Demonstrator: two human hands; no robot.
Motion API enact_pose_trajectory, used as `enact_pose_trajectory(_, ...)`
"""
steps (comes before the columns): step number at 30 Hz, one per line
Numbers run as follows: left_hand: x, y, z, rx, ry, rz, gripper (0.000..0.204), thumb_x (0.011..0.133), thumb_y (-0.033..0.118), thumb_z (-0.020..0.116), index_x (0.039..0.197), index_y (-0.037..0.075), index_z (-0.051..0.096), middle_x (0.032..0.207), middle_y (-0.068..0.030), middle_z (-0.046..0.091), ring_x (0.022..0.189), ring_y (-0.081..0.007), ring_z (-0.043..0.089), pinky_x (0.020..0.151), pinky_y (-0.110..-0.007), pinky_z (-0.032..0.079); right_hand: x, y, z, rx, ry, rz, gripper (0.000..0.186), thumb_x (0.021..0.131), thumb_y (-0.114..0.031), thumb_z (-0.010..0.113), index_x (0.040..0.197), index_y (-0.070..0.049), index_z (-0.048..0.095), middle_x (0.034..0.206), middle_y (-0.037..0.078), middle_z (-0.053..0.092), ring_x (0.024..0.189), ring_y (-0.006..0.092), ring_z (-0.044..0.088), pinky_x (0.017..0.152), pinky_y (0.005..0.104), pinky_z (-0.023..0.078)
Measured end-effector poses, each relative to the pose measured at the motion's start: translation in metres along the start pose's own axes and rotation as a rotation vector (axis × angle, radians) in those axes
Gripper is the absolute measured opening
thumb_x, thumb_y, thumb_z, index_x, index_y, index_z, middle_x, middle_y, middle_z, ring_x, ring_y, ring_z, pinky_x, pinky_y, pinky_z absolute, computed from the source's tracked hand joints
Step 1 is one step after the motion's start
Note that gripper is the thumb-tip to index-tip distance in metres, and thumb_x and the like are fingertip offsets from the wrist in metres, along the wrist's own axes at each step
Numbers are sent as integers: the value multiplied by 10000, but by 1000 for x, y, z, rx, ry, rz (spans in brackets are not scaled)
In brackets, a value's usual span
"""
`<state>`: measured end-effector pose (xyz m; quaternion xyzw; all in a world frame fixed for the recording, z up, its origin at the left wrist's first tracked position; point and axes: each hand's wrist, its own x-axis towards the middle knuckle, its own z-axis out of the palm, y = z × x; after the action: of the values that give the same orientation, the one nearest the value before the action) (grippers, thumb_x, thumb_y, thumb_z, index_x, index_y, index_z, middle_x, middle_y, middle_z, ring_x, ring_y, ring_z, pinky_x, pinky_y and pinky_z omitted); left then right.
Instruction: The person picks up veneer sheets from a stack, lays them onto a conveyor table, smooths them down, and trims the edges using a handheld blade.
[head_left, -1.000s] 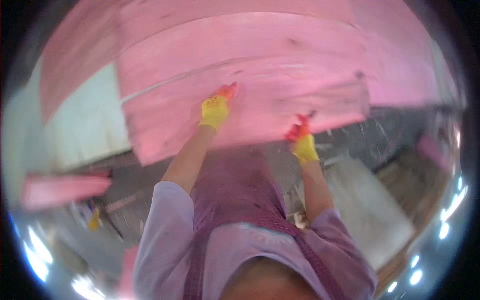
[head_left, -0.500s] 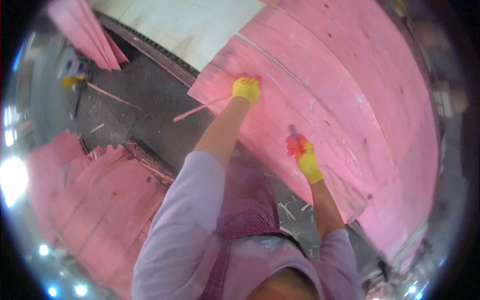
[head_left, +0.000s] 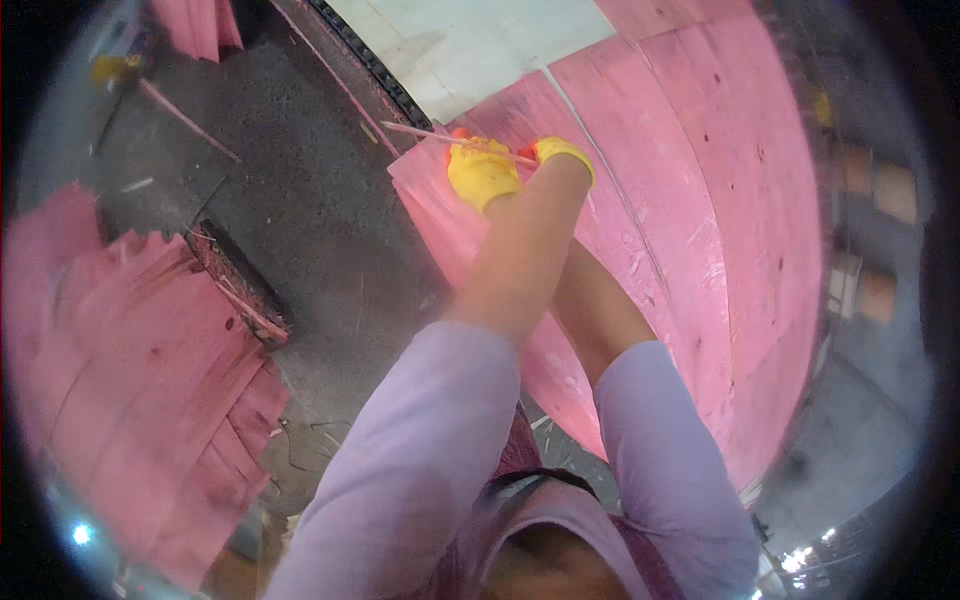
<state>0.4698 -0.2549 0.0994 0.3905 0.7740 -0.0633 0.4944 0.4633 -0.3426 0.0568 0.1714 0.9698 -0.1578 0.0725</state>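
My forearms cross, the left one above the right, over large pink veneer sheets (head_left: 690, 200) spread on a work surface. My left hand (head_left: 563, 158), in a yellow glove with orange fingers, is closed on one end of a thin pink veneer strip (head_left: 410, 130). From there the strip reaches left across my other glove. My right hand (head_left: 483, 178), gloved alike, lies to the left of it near the corner of the sheet. Its fingers look curled and are partly hidden, so anything inside them cannot be made out.
A pale sheet (head_left: 480, 50) lies at the far side, beside a dark edge rail (head_left: 370, 60). At the left, a stack of pink veneer pieces (head_left: 150, 370) has ragged edges. Scraps lie on the dark floor (head_left: 330, 220).
My right hand has moved far left, under my left forearm, and the dark object seen at it earlier no longer shows. My left hand has moved right with the strip, now lying across the right glove.
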Motion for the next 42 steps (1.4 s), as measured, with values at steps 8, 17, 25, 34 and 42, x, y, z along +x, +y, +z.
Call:
enact_pose_trajectory(8,5,-1,6,108,124,21,345,759,131,563,1092,113,652,1162,-112,604,1059,-313,581,846,-486,471,-37,29,-3,50,67,13,256,820,-237,501,975,-51,585,790,141,658,728,316,650,588,457,494)
enact_pose_trajectory(17,-21,-12,58,199,575,100,364,619,53,691,981,93,678,1011,-147,646,977,-316,610,800,-438,499,-182,91,0,-63,-203,79,249,812,-192,490,1016,-80,578,823,136,669,760,319,659,628,460,504)
enact_pose_trajectory(25,-18,-29,88,405,646,-27,423,591,157,758,981,48,638,993,-161,641,930,-310,624,787,-403,507,-368,160,-8,23,-313,219,197,813,-174,477,885,-19,575,764,175,653,721,328,654,633,467,509)
enact_pose_trajectory(34,-10,-29,143,548,885,87,387,718,253,656,1053,72,589,973,-135,643,911,-302,623,759,-420,501,-433,189,-12,-2,-464,229,214,830,-181,444,855,-12,572,780,193,644,727,355,637,657,465,503)
enact_pose_trajectory(42,-147,94,308,435,637,501,585,616,207,691,1167,117,517,1096,-85,598,1037,-287,566,815,-373,476,-436,202,3,32,-377,130,255,819,-164,429,874,6,611,903,218,638,836,361,630,723,479,498)
